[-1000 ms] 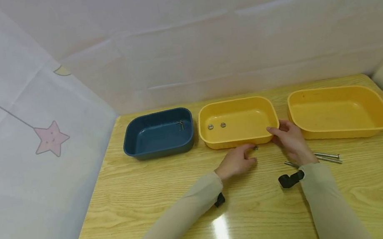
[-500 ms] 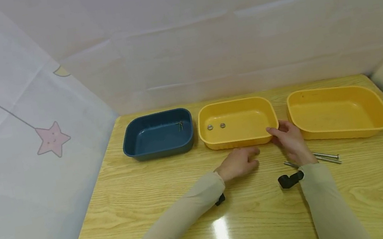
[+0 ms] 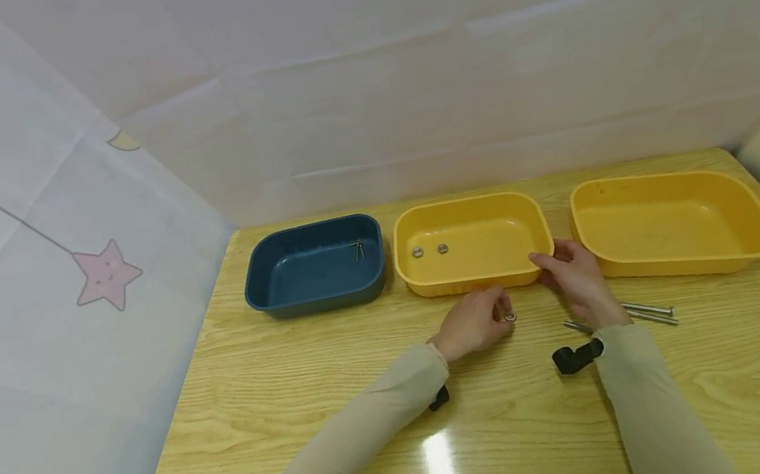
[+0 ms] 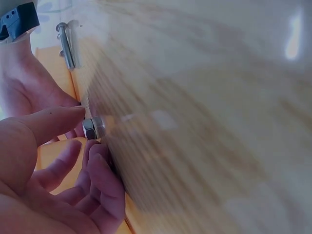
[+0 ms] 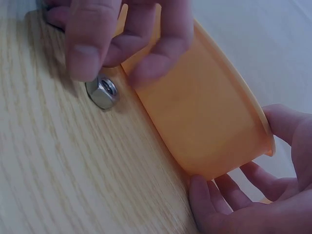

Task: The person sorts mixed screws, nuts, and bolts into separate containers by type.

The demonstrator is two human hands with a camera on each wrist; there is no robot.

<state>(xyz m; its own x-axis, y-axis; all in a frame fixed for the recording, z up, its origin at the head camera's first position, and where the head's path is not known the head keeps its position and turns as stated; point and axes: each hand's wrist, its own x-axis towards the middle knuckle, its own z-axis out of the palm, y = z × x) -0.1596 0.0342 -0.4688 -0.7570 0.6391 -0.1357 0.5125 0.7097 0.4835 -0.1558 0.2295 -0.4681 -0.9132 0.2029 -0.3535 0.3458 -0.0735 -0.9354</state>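
Gripping middle tray (image 3: 464, 286) by front right corner with right hand (image 3: 577, 279); reaching left hand (image 3: 472, 324), not pinching, to nut (image 5: 101, 95) on bench (image 3: 260, 374), toward far edge; seemingly done with two nuts (image 3: 417, 252) inside, left with one.

I record the nut (image 3: 510, 317) displaced toward the near side, farther from the middle yellow tray (image 3: 471, 285); my left hand's (image 3: 472, 325) extended finger now bends.

No text, label, brand, number or sign can be read in any view.
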